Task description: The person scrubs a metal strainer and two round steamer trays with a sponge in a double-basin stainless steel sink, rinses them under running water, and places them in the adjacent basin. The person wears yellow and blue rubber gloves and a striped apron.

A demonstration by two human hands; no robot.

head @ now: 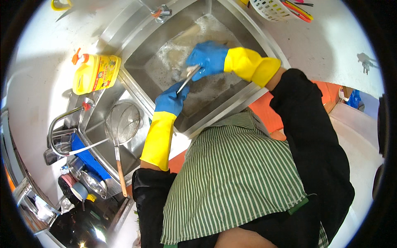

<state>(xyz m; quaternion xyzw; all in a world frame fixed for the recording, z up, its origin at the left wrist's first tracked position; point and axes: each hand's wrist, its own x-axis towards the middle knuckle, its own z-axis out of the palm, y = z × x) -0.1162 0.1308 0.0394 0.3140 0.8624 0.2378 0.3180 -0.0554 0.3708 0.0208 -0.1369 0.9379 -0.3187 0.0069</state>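
Note:
Over a steel sink basin (149, 37) of cloudy, foamy water (214, 31), I wear blue-and-yellow rubber gloves on both hands. My left hand (172, 99) grips one end of a thin metal utensil (188, 80), which slants up to the right. At its other end, my right hand (207, 60) closes around it. Some pale, blurred material shows at the right fingers; whether it is a sponge or a cloth I cannot tell. The utensil's ends are hidden in the gloves. A long pale shape (187, 34) lies under the foam beyond my right hand.
Left of the basin stands a yellow pump bottle (97, 74). A wood-handled wire strainer (122, 124) rests across a smaller sink (96, 128) with a curved faucet (52, 130). Another tap (161, 13) is at the far rim. A white perforated basket (268, 9) holds utensils, upper right.

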